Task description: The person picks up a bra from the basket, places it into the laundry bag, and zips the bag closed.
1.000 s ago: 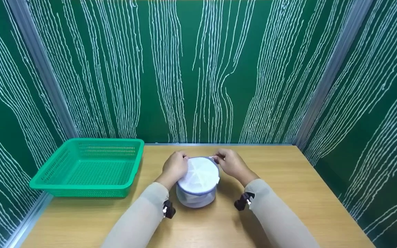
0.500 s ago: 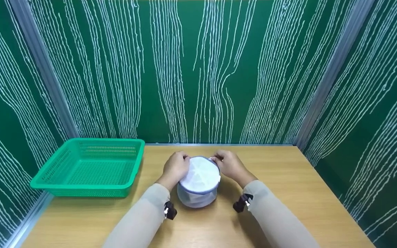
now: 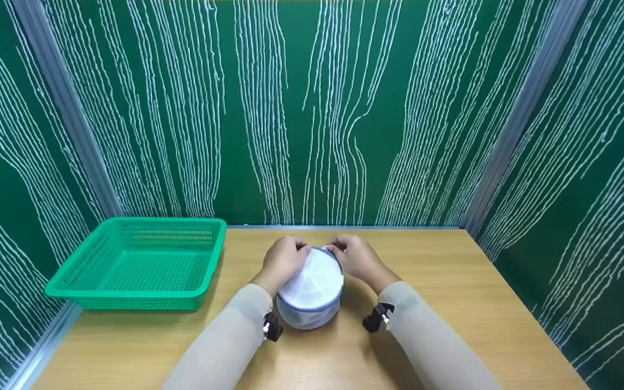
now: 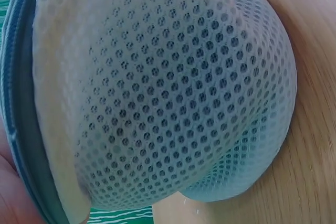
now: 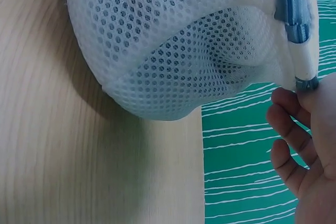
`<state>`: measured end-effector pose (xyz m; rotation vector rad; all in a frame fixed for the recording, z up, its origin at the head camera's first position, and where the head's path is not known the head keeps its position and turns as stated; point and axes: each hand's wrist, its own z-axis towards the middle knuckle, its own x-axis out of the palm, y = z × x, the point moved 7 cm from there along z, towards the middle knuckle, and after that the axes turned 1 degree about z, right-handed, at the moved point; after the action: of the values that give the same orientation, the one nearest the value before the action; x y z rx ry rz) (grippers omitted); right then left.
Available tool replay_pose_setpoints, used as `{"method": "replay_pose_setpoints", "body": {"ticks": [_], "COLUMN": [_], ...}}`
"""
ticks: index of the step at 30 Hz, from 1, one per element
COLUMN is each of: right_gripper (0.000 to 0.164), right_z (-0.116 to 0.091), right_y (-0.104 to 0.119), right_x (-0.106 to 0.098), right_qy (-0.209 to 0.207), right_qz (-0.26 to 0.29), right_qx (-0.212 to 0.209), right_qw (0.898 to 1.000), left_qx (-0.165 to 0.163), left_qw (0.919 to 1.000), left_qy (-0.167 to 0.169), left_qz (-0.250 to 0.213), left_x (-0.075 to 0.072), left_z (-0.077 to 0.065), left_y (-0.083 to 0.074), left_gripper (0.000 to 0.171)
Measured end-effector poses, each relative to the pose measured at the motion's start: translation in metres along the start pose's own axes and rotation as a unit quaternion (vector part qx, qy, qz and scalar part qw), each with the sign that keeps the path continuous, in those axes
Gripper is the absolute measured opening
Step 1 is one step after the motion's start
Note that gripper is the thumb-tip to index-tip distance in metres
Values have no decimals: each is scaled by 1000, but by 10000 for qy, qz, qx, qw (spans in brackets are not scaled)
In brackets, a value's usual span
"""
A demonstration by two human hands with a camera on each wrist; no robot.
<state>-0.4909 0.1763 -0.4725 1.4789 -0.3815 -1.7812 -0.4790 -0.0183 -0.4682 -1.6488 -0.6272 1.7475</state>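
A round white mesh laundry bag (image 3: 312, 284) stands on the table in front of me, its lid edged by a blue zipper (image 4: 22, 103). My left hand (image 3: 284, 259) pinches the far left part of the lid's rim, thumb on top. At the far right of the rim, my right hand (image 3: 357, 260) pinches the zipper end, where a white tab lies between blue bits of zipper, as the right wrist view shows. The other fingers (image 5: 286, 124) of that hand are curled below. Soft mesh sides bulge and fold under the lid.
A green plastic basket (image 3: 203, 295) with slotted walls sits at the left of the wooden table (image 3: 453, 325). Green panels (image 3: 328, 108) with white wavy lines enclose the back and sides, joined by grey metal posts (image 3: 523, 108).
My left hand has slid right along the far rim, closer to my right hand. The right hand has shifted slightly left. The bag stays in about the same place.
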Motion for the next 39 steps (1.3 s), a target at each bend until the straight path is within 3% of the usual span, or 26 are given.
{"method": "replay_pose_setpoints", "body": {"ticks": [9,15,24,35,39], "right_gripper": [10,10,12,12,12], "right_z": [-1,-3,-5,-13,-16], "right_y": [-3,-5,-9,-21,-21], "right_x": [1,-2,-7,-11,-12], "right_qy": [56,44,-100,192,398], "right_qz": [39,103,143,531,586], "right_qx": [63,229,-29,16,-28], "right_qw": [10000,9997,9998,9984,9975], "left_qx": [-29,-348,-447,-977,-974], "left_qw": [10000,9993,9984,9935,9935], "left_qy": [-59,-88,-291,-447,-475], "left_qz": [58,-110,-202,-372,-336], "left_x": [0,2,-5,-10,-10], "left_z": [0,-1,-8,-11,-11], "left_y": [5,10,15,30,31], "left_gripper": [19,22,24,28,27]}}
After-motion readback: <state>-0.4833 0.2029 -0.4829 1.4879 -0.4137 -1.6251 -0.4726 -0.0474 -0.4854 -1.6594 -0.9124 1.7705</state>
